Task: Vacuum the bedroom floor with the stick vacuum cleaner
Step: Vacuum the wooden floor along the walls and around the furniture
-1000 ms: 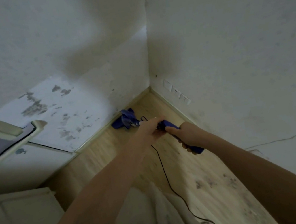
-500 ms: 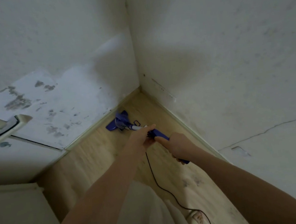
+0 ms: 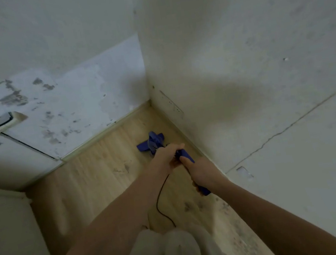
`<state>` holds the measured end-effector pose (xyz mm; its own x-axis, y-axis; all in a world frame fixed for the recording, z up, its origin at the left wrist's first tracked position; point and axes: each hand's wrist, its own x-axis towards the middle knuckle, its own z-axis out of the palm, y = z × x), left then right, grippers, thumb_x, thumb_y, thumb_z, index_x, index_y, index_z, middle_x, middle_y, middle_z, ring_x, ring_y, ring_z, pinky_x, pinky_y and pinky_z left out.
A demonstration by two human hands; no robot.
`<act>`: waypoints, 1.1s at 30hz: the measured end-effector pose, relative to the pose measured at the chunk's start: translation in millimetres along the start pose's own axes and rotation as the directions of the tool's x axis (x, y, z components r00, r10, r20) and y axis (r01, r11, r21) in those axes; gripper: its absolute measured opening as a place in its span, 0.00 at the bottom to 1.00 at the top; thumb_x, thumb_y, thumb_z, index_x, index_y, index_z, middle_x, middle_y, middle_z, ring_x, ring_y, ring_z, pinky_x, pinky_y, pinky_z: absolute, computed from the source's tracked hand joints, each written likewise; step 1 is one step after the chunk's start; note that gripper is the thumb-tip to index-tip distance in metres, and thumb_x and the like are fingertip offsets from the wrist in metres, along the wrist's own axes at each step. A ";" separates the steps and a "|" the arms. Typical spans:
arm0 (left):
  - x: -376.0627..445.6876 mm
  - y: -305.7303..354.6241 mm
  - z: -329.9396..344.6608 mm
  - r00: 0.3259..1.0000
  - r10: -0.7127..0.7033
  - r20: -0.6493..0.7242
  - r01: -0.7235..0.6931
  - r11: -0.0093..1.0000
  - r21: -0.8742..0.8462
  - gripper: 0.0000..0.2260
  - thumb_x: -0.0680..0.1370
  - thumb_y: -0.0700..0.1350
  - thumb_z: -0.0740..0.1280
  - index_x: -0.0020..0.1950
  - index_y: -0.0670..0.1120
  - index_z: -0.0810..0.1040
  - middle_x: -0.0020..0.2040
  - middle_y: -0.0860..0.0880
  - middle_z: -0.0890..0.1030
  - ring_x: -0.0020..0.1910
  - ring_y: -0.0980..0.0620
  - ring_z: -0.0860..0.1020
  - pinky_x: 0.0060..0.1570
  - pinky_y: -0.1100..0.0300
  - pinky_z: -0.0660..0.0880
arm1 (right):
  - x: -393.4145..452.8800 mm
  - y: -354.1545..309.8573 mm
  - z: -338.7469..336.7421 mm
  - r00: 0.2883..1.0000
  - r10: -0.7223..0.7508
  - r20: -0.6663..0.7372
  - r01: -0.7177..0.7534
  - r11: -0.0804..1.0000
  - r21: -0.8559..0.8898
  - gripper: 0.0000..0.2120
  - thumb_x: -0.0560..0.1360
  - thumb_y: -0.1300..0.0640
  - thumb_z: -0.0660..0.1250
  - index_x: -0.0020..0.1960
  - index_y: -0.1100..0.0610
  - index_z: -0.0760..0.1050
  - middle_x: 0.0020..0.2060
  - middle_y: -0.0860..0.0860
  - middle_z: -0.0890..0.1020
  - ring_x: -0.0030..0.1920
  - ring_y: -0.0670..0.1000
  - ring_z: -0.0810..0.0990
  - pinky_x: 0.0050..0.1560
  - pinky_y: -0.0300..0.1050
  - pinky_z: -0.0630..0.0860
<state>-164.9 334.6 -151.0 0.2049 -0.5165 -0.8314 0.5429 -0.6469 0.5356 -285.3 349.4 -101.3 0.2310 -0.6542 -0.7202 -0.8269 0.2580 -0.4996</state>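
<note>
Left hand (image 3: 168,156): curled round the stick vacuum cleaner's (image 3: 185,154) shaft.
Right hand (image 3: 202,173): just behind it, wrapped round the blue handle.
Floor head (image 3: 151,144): ahead of both hands, set on the wooden floor (image 3: 96,177), near the wall corner.
Cord (image 3: 159,200): hung below the hands.

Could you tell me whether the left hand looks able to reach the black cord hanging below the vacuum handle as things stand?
Probably yes. The left hand grips the blue vacuum just above where the cord drops away beside the left forearm, and nothing lies between them. It would have to let go of the vacuum first, leaving the right hand holding it.
</note>
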 end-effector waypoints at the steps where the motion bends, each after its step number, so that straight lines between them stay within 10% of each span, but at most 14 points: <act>1: -3.2 -2.5 2.9 1.000 0.000 0.000 0.000 1.000 -0.016 0.14 0.76 0.39 0.70 0.58 0.38 0.71 0.45 0.43 0.77 0.40 0.47 0.77 0.32 0.57 0.76 | -1.0 2.2 -3.9 1.000 0.000 0.012 0.000 1.000 -0.002 0.26 0.79 0.37 0.56 0.38 0.61 0.70 0.27 0.54 0.76 0.20 0.48 0.73 0.24 0.40 0.73; 16: 34.2 58.6 51.3 0.997 -0.058 0.048 0.059 0.998 -0.013 0.22 0.80 0.42 0.65 0.71 0.38 0.65 0.67 0.39 0.71 0.65 0.41 0.73 0.59 0.51 0.74 | 64.8 -23.1 -82.5 0.999 -0.030 0.025 0.033 0.993 -0.117 0.28 0.79 0.37 0.58 0.35 0.61 0.69 0.26 0.55 0.75 0.21 0.51 0.72 0.23 0.39 0.70; 20: 58.3 79.7 35.0 0.998 -0.064 -0.015 0.064 0.998 -0.014 0.27 0.78 0.42 0.68 0.73 0.39 0.60 0.65 0.39 0.73 0.59 0.42 0.76 0.41 0.54 0.78 | 90.1 -41.5 -67.2 0.999 -0.013 0.038 0.018 0.992 -0.125 0.27 0.79 0.37 0.56 0.36 0.60 0.69 0.27 0.55 0.75 0.21 0.50 0.72 0.23 0.39 0.71; 27: 106.1 130.9 7.7 0.999 -0.048 0.011 0.049 0.999 -0.014 0.28 0.79 0.40 0.66 0.76 0.42 0.57 0.71 0.40 0.69 0.66 0.40 0.72 0.60 0.48 0.74 | 142.7 -92.7 -57.1 0.999 -0.010 0.047 0.016 0.993 -0.120 0.29 0.79 0.35 0.55 0.37 0.60 0.70 0.27 0.55 0.76 0.22 0.51 0.72 0.25 0.41 0.71; 33: 127.7 172.1 1.6 0.997 -0.074 0.000 0.074 0.996 0.044 0.25 0.78 0.40 0.67 0.73 0.38 0.62 0.66 0.39 0.73 0.62 0.42 0.76 0.42 0.54 0.78 | 169.6 -124.3 -67.9 0.998 0.002 0.058 0.004 0.995 -0.101 0.28 0.78 0.35 0.55 0.37 0.59 0.68 0.28 0.55 0.75 0.23 0.52 0.72 0.25 0.40 0.71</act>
<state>-46.6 156.4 -164.8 0.1642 -0.4675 -0.8686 0.5199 -0.7073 0.4790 -178.2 158.1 -128.7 0.2584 -0.6117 -0.7477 -0.8738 0.1821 -0.4509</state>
